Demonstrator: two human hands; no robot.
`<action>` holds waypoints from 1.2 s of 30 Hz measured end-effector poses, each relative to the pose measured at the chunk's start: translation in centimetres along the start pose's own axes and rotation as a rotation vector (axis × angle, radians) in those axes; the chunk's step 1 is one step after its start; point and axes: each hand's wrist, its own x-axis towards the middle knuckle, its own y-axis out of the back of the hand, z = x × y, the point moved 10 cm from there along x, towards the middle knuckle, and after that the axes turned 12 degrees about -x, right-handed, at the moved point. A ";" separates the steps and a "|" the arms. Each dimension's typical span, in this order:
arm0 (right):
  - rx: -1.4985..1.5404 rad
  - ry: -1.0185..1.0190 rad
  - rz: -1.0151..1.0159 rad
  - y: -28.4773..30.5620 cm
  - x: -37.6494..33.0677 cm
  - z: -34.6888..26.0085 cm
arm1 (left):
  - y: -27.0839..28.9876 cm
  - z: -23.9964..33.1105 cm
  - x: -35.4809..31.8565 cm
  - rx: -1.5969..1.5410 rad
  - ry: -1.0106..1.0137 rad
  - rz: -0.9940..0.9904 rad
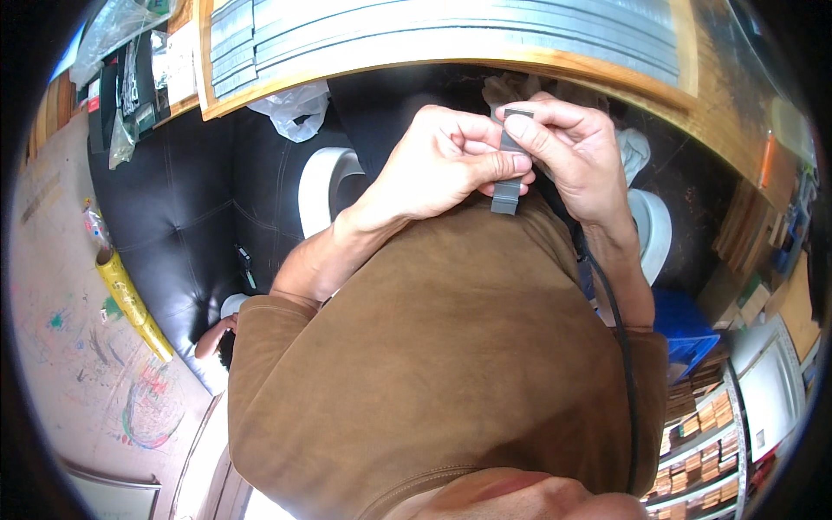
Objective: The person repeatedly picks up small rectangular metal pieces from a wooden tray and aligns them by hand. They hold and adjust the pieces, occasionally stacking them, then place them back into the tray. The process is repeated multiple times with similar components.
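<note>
A narrow dark-grey strip (506,198) is held between my two hands, in front of my chest and near the table's front edge. My left hand (433,165) pinches its middle between thumb and fingers. Nearer its far end, the thumb of my right hand (574,156) presses on the strip, with the fingers curled behind. The near end hangs free below my left thumb and shows crosswise lines. What it is made of I cannot tell. Beyond my hands, a wood-framed tray (451,62) holds long grey strips lying side by side.
A black tufted sofa (165,208) lies to the left, with another person's arm (212,338) by it. A white plastic bag (299,111) hangs under the tray. White curved chair arms (321,186) flank me; a black cable (617,303) runs past my right arm. Shelves with wooden pieces (702,451) stand right.
</note>
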 end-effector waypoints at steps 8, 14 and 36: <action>0.033 -0.023 -0.062 -0.6 -0.2 -0.7 | -0.2 0.7 -0.4 -0.059 0.009 -0.008; -0.101 0.125 0.083 0.2 -0.8 -2.7 | 0.0 0.9 -0.6 -0.010 -0.043 0.011; -0.081 0.150 0.078 0.5 -0.6 -2.0 | 0.0 0.4 -0.6 -0.005 -0.018 0.009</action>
